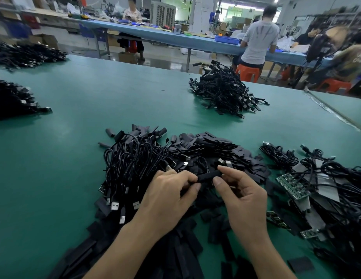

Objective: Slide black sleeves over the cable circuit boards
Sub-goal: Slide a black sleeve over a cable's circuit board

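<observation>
Between my two hands sits a black sleeve (208, 176), held level above the pile. My left hand (171, 193) pinches its left end with thumb and fingers. My right hand (241, 190) pinches its right end between thumb and forefinger. Whether a circuit board is inside the sleeve is hidden. Under my hands lies a heap of flat black sleeves (212, 150). Left of it is a bundle of black USB cables (133, 164). To the right, bare green circuit boards (292, 186) on cables lie in a tangle.
A green table (115, 101) carries further cable heaps: one far centre-right (224, 91) and two at the left edge (12, 99). Loose sleeves are scattered near the front edge (183, 256). People sit at a blue bench beyond the table.
</observation>
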Demonstrator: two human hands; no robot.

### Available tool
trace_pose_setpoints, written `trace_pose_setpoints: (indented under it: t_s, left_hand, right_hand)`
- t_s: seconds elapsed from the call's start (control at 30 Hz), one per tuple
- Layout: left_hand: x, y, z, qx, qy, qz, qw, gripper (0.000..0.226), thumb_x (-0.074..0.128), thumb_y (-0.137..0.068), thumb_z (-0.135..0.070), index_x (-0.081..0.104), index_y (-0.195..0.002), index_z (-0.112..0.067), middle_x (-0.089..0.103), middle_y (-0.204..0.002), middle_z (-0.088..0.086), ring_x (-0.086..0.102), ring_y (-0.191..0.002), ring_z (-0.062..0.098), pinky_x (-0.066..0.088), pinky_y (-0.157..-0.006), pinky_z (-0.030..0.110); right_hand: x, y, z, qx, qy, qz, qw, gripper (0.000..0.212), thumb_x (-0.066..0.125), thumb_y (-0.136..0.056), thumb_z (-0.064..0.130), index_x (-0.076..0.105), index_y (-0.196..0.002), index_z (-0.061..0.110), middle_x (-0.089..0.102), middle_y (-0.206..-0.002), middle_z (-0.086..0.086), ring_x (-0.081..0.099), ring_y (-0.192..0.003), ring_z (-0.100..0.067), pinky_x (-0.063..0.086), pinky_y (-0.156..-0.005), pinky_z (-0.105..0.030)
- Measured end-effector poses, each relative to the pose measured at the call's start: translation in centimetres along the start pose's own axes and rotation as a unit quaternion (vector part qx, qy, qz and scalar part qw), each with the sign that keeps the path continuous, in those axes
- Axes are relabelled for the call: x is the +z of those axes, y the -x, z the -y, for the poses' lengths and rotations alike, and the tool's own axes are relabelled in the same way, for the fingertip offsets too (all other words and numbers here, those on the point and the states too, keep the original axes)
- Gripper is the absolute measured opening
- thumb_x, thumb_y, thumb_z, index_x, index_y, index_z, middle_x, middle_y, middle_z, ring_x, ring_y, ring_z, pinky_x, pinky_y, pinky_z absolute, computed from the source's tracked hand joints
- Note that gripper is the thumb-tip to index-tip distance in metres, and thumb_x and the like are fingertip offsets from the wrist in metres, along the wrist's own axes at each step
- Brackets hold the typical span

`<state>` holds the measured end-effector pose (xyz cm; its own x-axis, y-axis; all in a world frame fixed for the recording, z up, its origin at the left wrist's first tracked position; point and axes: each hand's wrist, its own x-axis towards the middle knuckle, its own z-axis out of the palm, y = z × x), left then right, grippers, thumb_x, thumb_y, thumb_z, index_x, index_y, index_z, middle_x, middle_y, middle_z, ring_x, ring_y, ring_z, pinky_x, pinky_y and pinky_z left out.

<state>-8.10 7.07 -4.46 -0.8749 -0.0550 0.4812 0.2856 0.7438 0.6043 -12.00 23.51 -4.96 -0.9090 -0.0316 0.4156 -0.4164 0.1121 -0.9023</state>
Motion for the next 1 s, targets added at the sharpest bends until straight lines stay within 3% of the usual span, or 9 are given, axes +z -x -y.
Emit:
trace_pose_setpoints:
  t_s: [0.17,0.33,0.5,0.6,0.73,0.83,1.0]
  left_hand:
    - [-0.05,0.10,-0.18,-0.029,0.062,-0.041,0.997,0.015,0.076,-0.082,-0.025,0.071,-0.096,-0.028,0.061,-0.076,-0.024,0.060,-0.088,0.000,0.041,-0.087,0.012]
    - [0.02,0.05,-0.10,-0.062,0.127,-0.068,0.988,0.039,0.081,-0.078,-0.010,0.061,-0.093,-0.040,0.071,-0.086,-0.020,0.067,-0.084,0.001,0.050,-0.078,0.011]
    - [0.02,0.11,-0.05,-0.068,0.124,-0.071,0.987,0.033,0.078,-0.080,-0.009,0.066,-0.096,-0.035,0.070,-0.082,-0.017,0.067,-0.086,0.000,0.051,-0.076,0.013]
    - [-0.03,0.08,-0.19,-0.043,0.086,-0.055,0.994,0.023,0.077,-0.082,-0.013,0.075,-0.100,-0.027,0.063,-0.080,-0.026,0.062,-0.090,-0.001,0.049,-0.080,0.013]
    - [-0.06,-0.01,-0.33,-0.017,0.059,-0.051,0.997,0.023,0.067,-0.081,-0.026,0.077,-0.102,-0.025,0.056,-0.076,-0.035,0.059,-0.088,-0.001,0.048,-0.083,0.024]
    - [0.05,0.08,-0.19,-0.012,0.067,-0.061,0.996,0.020,0.068,-0.083,-0.031,0.077,-0.101,-0.029,0.057,-0.074,-0.030,0.059,-0.083,0.001,0.049,-0.079,0.027]
    - [0.35,-0.04,0.00,-0.009,0.070,-0.068,0.995,0.011,0.067,-0.086,-0.033,0.074,-0.095,-0.033,0.057,-0.068,-0.012,0.055,-0.071,0.010,0.039,-0.070,0.023]
  right_hand:
    - [-0.12,-0.20,0.03,0.006,-0.034,-0.016,0.999,0.030,0.073,-0.085,0.005,0.073,-0.091,0.034,0.071,-0.077,0.007,0.063,-0.067,-0.002,0.050,-0.062,-0.013]
    - [-0.34,-0.34,-0.07,0.033,-0.072,-0.020,0.997,0.028,0.071,-0.086,0.001,0.072,-0.087,0.029,0.066,-0.071,0.006,0.056,-0.061,-0.004,0.048,-0.058,-0.016]
    - [-0.28,-0.31,-0.04,0.036,-0.076,-0.021,0.996,0.030,0.072,-0.086,0.002,0.072,-0.090,0.032,0.066,-0.072,0.006,0.056,-0.062,-0.005,0.049,-0.059,-0.018]
    - [-0.19,-0.22,0.08,0.023,-0.061,-0.011,0.998,0.031,0.074,-0.085,0.004,0.073,-0.092,0.034,0.068,-0.075,0.007,0.059,-0.065,-0.003,0.050,-0.062,-0.015]
    - [0.04,-0.09,0.38,0.006,-0.048,-0.004,0.999,0.028,0.075,-0.083,0.012,0.075,-0.095,0.037,0.071,-0.078,0.007,0.063,-0.069,-0.002,0.051,-0.065,-0.013]
    - [0.06,-0.02,0.60,0.011,-0.056,-0.005,0.998,0.026,0.075,-0.077,0.026,0.073,-0.099,0.038,0.071,-0.079,0.007,0.064,-0.069,-0.002,0.051,-0.065,-0.013]
    - [0.07,0.03,0.72,0.011,-0.060,-0.004,0.998,0.027,0.076,-0.073,0.029,0.070,-0.098,0.038,0.071,-0.078,0.005,0.064,-0.066,-0.003,0.051,-0.063,-0.014]
